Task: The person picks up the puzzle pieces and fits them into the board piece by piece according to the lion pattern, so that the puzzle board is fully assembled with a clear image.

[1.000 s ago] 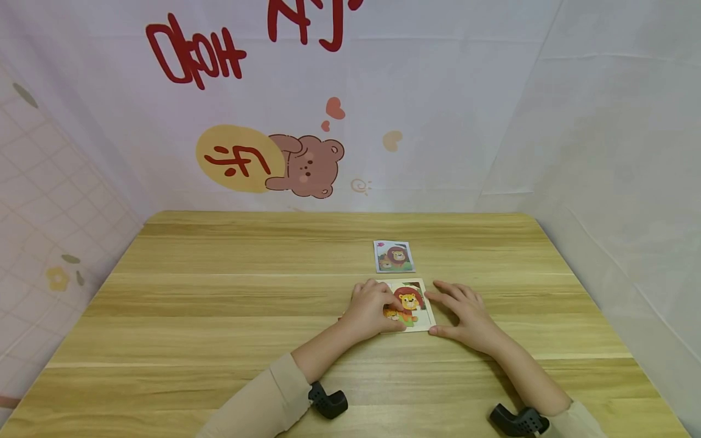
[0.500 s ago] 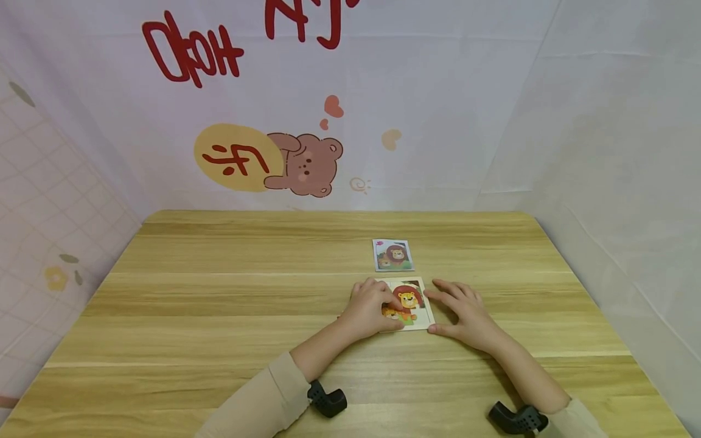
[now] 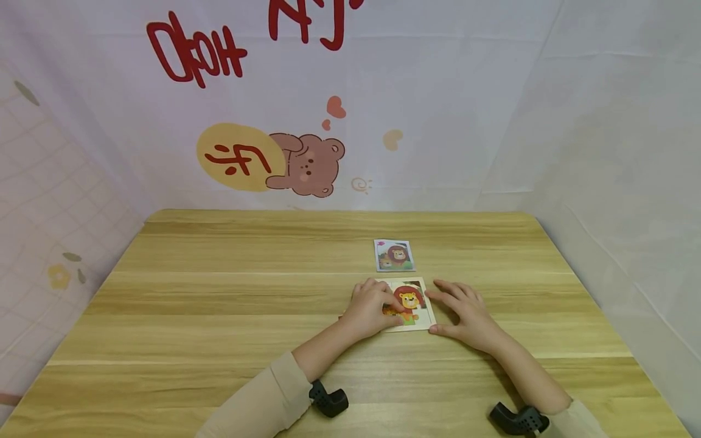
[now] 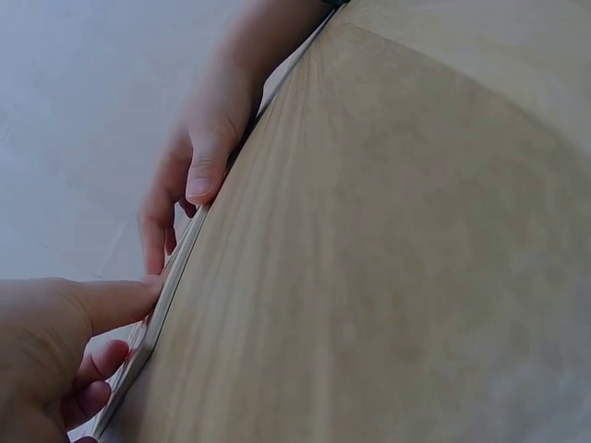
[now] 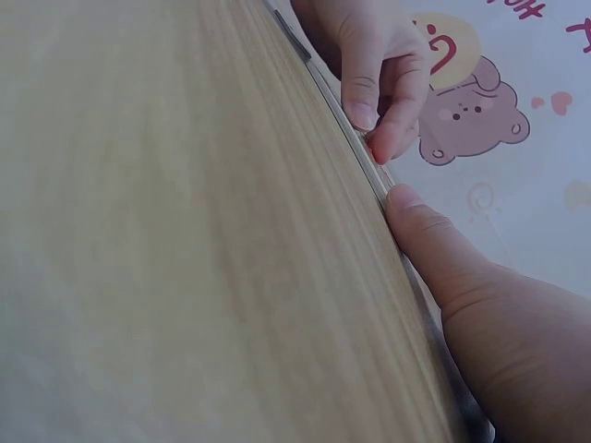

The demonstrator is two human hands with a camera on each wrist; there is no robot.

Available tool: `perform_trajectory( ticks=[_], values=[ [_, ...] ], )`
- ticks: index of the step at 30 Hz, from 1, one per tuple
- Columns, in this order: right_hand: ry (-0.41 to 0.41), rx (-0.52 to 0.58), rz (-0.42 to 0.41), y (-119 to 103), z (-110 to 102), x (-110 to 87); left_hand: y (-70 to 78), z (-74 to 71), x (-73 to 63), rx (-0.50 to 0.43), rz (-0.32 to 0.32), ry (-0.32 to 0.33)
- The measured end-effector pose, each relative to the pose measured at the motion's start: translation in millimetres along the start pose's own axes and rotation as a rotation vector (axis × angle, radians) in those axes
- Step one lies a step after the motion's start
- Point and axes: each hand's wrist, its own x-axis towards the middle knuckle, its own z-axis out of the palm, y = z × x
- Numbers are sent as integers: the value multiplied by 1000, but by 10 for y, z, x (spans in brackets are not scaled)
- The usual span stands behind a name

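Note:
A wooden jigsaw puzzle board (image 3: 431, 319) with a pale frame and a lion picture lies on the table. My left hand (image 3: 369, 309) reaches over its left part and hides much of that side. Its thumb and index finger pinch at a puzzle piece (image 3: 408, 319) low in the picture. Around the right edge, my right hand (image 3: 465, 313) has its thumb at the near corner and its index fingertip farther up the side, fingers spread. From the right wrist view, the left thumb and index fingertip stand close together just above the board.
A small lion picture card (image 3: 395, 255) lies just beyond the board. The wooden table (image 3: 219, 292) reaches back to a white printed cloth (image 3: 438, 91), which also hangs at both sides. Black wrist cameras (image 3: 328, 399) sit at both forearms.
The left thumb has drawn slightly up and in, and the lower part of the lion picture beneath its fingers has shifted a little. The right hand stays at the board's edge.

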Motion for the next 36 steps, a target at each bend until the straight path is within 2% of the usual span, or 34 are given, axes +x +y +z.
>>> perform_trajectory(
  ticks=[7, 14, 22, 29, 36],
  values=[
    [-6, -5, 11, -16, 9, 10, 16, -14, -24, 10, -19, 7],
    [-6, -5, 17, -38, 10, 14, -26, -59, -90, 11, 9, -3],
    [-1, -5, 14, -38, 6, 22, -207, -260, -334, -55, 18, 37],
    [-4, -3, 16, -41, 1, 26, -407, -436, -552, -56, 12, 83],
    [-5, -6, 15, -35, 8, 17, -541, -551, -701, -72, -24, 91]
  ],
)
